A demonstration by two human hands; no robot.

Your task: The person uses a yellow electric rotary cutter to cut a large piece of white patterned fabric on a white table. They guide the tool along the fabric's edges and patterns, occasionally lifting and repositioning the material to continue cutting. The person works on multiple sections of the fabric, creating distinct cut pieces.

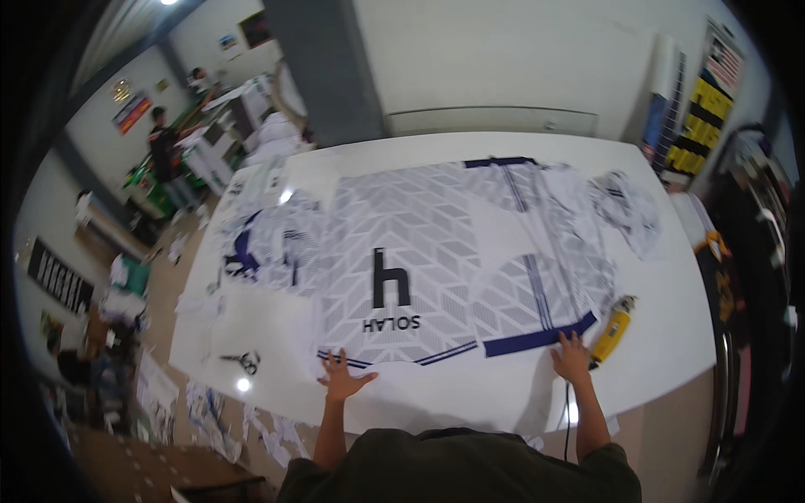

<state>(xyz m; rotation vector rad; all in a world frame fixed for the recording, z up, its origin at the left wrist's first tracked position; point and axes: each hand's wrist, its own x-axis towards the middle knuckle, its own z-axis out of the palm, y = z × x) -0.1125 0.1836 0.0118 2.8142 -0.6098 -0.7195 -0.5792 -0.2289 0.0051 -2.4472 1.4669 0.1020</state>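
Note:
A large white-and-grey patterned jersey panel [444, 226] lies flat on the white table [285, 335], with black printing on it. On its near edge, by the navy trim at the left, my left hand [341, 379] rests with fingers spread. To the panel's right are cut sleeve pieces [511, 289] and a navy strip [537, 337]. My right hand [572, 359] touches the strip's near edge, its fingers stretched out and holding nothing. Just right of that hand lies a yellow corded power tool [612, 331], probably a fabric cutter.
Scissors [243, 361] lie at the table's left. Crumpled patterned fabric pieces [272, 243] are heaped at the left, with another bundle [627, 210] at far right. A black cord [568, 419] hangs over the near edge. Scraps [210, 419] litter the floor. People [168, 155] stand at the back left.

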